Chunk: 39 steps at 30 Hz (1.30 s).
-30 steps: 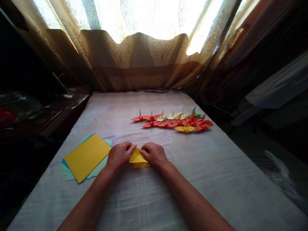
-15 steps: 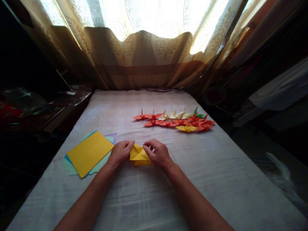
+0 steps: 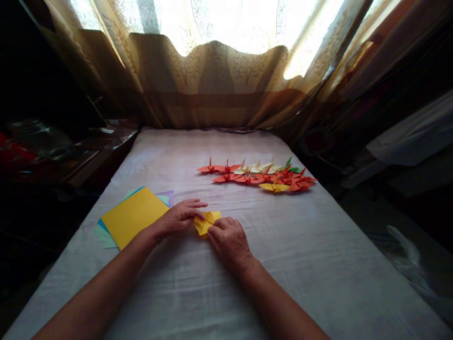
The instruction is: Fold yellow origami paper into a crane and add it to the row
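a pale cloth (image 3: 300,264) lies before me, and a small piece of folded yellow paper (image 3: 203,228) sits about midway between its left and right edges, with a hand at either side. the right hand (image 3: 230,242) pinches the paper's right side between thumb and fingers. the left hand (image 3: 182,216) touches the opposite side with its fingertips, its upper fingers stretched out straight; i can't tell whether it grips.

toward the cloth's left edge is a stack of coloured paper (image 3: 132,215), yellow on top, blue, green and purple showing beneath, the left forearm crossing its near corner. farther off, close to the right edge, folded paper birds (image 3: 226,178) crowd together, mostly red, some cream, one green, with a yellow bird (image 3: 275,188) nearest. a patterned curtain (image 3: 215,80) hangs behind the far edge.
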Motion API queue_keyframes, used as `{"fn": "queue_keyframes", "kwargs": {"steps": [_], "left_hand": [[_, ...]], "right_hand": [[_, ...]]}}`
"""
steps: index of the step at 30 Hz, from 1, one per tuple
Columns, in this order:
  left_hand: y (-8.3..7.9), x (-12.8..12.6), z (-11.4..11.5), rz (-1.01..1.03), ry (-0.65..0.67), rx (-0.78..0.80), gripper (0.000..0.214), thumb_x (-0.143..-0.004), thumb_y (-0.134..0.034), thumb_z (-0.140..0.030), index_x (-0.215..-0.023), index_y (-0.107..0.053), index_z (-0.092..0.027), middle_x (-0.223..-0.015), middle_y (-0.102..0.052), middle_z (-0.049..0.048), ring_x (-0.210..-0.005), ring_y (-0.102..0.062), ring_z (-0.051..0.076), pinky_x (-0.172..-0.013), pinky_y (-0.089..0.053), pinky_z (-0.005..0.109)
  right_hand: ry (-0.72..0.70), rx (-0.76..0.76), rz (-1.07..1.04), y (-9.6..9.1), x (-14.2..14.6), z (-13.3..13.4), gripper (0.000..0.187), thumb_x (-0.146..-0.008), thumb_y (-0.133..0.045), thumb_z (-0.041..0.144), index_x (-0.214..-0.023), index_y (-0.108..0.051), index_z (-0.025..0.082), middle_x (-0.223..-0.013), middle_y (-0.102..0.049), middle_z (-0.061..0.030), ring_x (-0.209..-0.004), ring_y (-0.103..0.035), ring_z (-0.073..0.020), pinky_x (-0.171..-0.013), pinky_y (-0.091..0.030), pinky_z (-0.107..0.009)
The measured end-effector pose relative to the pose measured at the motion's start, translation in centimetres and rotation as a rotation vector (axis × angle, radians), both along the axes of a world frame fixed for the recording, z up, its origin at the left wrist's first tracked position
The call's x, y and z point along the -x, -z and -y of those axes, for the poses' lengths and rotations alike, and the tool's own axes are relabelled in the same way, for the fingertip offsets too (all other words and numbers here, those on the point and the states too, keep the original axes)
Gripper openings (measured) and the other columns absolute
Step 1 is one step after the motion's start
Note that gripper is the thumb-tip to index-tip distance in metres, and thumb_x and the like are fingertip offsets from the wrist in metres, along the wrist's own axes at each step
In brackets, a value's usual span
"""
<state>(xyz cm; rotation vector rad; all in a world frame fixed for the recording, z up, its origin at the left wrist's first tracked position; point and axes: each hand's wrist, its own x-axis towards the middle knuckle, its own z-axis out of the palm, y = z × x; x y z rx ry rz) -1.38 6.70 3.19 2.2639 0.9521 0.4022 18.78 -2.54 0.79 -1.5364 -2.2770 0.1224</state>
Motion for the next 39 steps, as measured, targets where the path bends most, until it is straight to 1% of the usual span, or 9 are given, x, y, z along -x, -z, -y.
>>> {"fn": "queue_keyframes", "kwargs": {"steps": [7,11,14,20,22,26,28,31,39], "left_hand": [[-2.7,0.3,0.9,-0.324,0.251,-0.307,0.068,-0.068,-0.06,0.007,-0.114,-0.071,-0.044,-0.154,-0.043,-0.0045,-0.147,-0.028,0.029,-0.12,-0.02,0.055],[-2.6,-0.6,0.7,-0.29,0.278,-0.32,0.033,-0.081,-0.068,-0.008,-0.088,-0.077,-0.039,-0.148,-0.05,-0.0076,-0.147,-0.029,0.025,-0.122,-0.012,0.052],[-3.1,-1.2,0.3,-0.284,0.264,-0.289,0.023,-0.081,-0.072,-0.013,-0.073,-0.075,-0.034,-0.142,-0.057,-0.0089,-0.146,-0.032,0.023,-0.122,-0.013,0.049],[-3.8,-1.1,0.1,-0.256,0.252,-0.326,0.016,-0.085,-0.067,-0.015,-0.076,-0.073,-0.027,-0.136,-0.062,-0.0002,-0.139,-0.043,0.025,-0.119,-0.026,0.048],[-2.9,-0.7,0.3,-0.187,0.204,-0.322,0.014,-0.086,-0.065,-0.017,-0.092,-0.073,-0.027,-0.137,-0.061,0.004,-0.135,-0.049,0.025,-0.114,-0.035,0.045],[0.3,0.4,1.8,-0.017,-0.124,-0.287,0.056,-0.088,-0.063,-0.032,-0.141,-0.047,-0.022,-0.144,-0.054,0.0124,-0.131,-0.053,0.024,-0.109,-0.042,0.042],[2.0,0.5,3.0,-0.034,-0.28,-0.258,0.06,-0.086,-0.065,-0.039,-0.141,-0.047,-0.021,-0.143,-0.055,0.013,-0.132,-0.051,0.027,-0.112,-0.038,0.047],[3.7,-0.1,4.8,-0.091,-0.396,-0.224,0.042,-0.087,-0.063,-0.038,-0.127,-0.061,-0.024,-0.141,-0.058,0.0101,-0.137,-0.046,0.029,-0.116,-0.031,0.052],[3.7,-2.0,6.3,-0.138,-0.47,-0.186,0.028,-0.092,-0.059,-0.032,-0.117,-0.069,-0.026,-0.134,-0.064,0.0063,-0.137,-0.045,0.032,-0.116,-0.022,0.062]], "right_hand": [[0.042,0.003,0.005,0.4,0.4,0.5,0.016,-0.096,-0.056,0.029,-0.101,-0.071,0.025,-0.095,-0.068,-0.0045,-0.088,-0.054,-0.0195,-0.075,-0.032,-0.031],[0.062,0.022,0.009,0.8,0.4,0.5,0.016,-0.096,-0.057,0.029,-0.095,-0.073,0.028,-0.095,-0.069,-0.0038,-0.088,-0.054,-0.019,-0.075,-0.033,-0.031],[0.075,0.049,-0.028,1.0,0.3,0.5,0.014,-0.095,-0.059,0.028,-0.094,-0.074,0.028,-0.095,-0.068,-0.0035,-0.089,-0.054,-0.0188,-0.075,-0.034,-0.03],[0.111,0.114,-0.113,0.8,0.4,0.2,0.012,-0.092,-0.061,0.023,-0.089,-0.073,0.025,-0.093,-0.068,-0.0034,-0.091,-0.057,-0.019,-0.079,-0.036,-0.03],[0.125,0.138,-0.119,0.6,0.5,0.0,0.012,-0.091,-0.06,0.022,-0.087,-0.071,0.024,-0.092,-0.068,-0.0038,-0.091,-0.057,-0.0191,-0.079,-0.036,-0.029],[0.162,0.173,-0.15,0.4,0.5,-0.2,0.014,-0.091,-0.057,0.019,-0.083,-0.069,0.021,-0.088,-0.068,-0.0043,-0.088,-0.059,-0.0187,-0.078,-0.038,-0.028],[0.175,0.181,-0.189,0.4,0.5,-0.4,0.016,-0.091,-0.055,0.017,-0.083,-0.068,0.021,-0.088,-0.068,-0.0041,-0.087,-0.06,-0.0181,-0.079,-0.039,-0.027],[0.179,0.194,-0.229,0.4,0.3,-0.6,0.017,-0.091,-0.054,0.015,-0.084,-0.068,0.021,-0.089,-0.07,-0.0041,-0.087,-0.062,-0.0176,-0.08,-0.04,-0.026],[0.187,0.261,-0.305,-0.1,0.2,-0.9,0.014,-0.085,-0.062,0.02,-0.095,-0.071,0.022,-0.093,-0.072,-0.0042,-0.088,-0.064,-0.0181,-0.081,-0.043,-0.026]]}}
